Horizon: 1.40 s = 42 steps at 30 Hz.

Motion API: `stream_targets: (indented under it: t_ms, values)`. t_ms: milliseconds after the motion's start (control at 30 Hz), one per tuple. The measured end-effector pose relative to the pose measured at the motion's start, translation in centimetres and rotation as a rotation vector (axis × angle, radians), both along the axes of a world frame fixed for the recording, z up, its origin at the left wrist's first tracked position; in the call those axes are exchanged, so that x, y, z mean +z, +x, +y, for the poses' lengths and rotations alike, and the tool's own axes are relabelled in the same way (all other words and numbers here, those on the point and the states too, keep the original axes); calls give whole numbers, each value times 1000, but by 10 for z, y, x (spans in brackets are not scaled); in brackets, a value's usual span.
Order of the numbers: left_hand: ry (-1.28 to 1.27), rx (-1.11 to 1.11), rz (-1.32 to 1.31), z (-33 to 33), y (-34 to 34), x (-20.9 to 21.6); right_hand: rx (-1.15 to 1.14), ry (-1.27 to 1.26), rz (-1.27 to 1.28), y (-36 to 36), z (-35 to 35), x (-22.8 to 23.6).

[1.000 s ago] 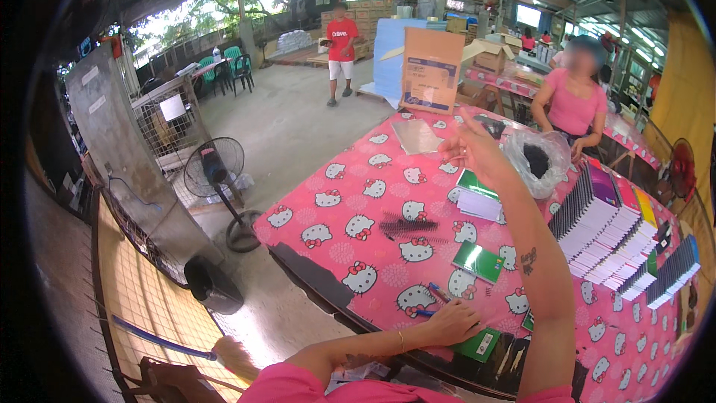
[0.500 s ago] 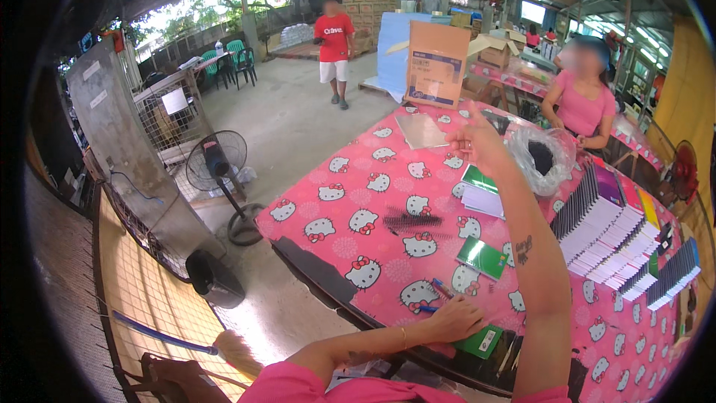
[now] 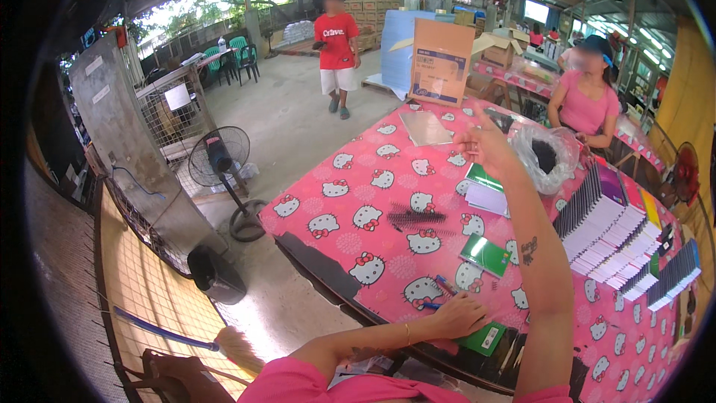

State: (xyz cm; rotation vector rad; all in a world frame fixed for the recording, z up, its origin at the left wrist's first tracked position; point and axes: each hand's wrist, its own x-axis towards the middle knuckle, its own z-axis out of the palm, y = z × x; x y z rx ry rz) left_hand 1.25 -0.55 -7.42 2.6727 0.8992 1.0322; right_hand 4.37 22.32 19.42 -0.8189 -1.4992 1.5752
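Right hand (image 3: 485,148): reaching over the far part of the pink cat-print table (image 3: 347,242), fingers loosely parted, one aimed at twelve; nothing visible in its grasp.
Left hand (image 3: 462,317): low at the near edge, fingers curled downward; whether they grip anything underneath, I cannot tell.
Step in hand: seemingly a reach or gesture with the right, the left resting.
Move from here: picking up anything would call for the right fingers to lower and close.
Notebook pile (image 3: 486,192): green-topped, at six o'clock from the right hand, partly behind the forearm.
Loose green notebooks: one (image 3: 485,255) at one o'clock from the left hand; another (image 3: 481,338) just beside it, toward five.
Pens (image 3: 445,286): eleven o'clock from the left hand.
Black coils (image 3: 418,218): farther along eleven.
Clear sheet (image 3: 427,128): nearly ten o'clock from the right hand.
In the way: plastic bag (image 3: 548,164) at three; spiral-notebook rows (image 3: 608,235) at four.
Beyond: cardboard box (image 3: 440,60) at eleven; co-worker in pink (image 3: 589,104) at two.
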Motion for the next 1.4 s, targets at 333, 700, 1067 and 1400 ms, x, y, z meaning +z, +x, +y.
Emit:
stream_targets:
  t_ms: [333, 700, 1067, 1400]
  values:
    - [-58, -1, 36, 1, 0, 1, -52, -24, -18, 0, -11, 6]
    - [-33, -2, 35, 1, 0, 3, -37, -30, -11, -2, 0, -5]
    - [-48, -5, 48, 2, 1, 0, -2, -31, -2, -1, 2, -6]
    - [-51, -16, 14, 0, 1, 4, -5, -17, 10, 4, -1, -6]
